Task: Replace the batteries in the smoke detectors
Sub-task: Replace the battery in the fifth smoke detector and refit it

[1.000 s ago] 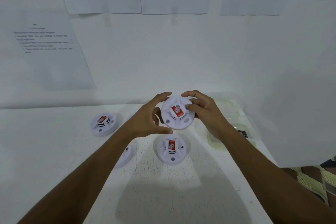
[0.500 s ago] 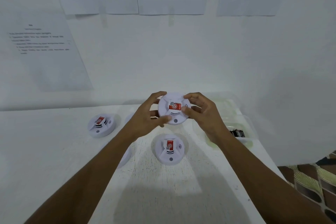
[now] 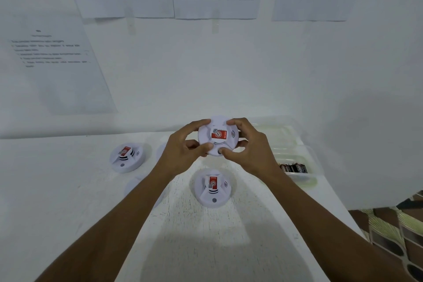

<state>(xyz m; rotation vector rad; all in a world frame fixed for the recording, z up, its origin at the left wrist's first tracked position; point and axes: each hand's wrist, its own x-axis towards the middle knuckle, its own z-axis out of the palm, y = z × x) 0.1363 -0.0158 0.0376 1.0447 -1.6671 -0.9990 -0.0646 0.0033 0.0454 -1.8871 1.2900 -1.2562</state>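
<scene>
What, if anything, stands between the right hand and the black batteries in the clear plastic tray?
Nothing visible does. The right hand, gripping the round white smoke detector with the left hand, is just left of the clear plastic tray holding the black batteries.

held smoke detector (image 3: 218,145) a quarter-turn round, its red label (image 3: 219,134) now sideways, not upright

Both arms above the desk (image 3: 206,247) are bare from the near edge of the desk right up to the wrists. The forearms look lean and taper toward those narrow wrists. The left hand (image 3: 180,153) and the right hand (image 3: 251,151) are bare as well, with slim fingers and clear knuckles; the nails are too small to make out.
</scene>
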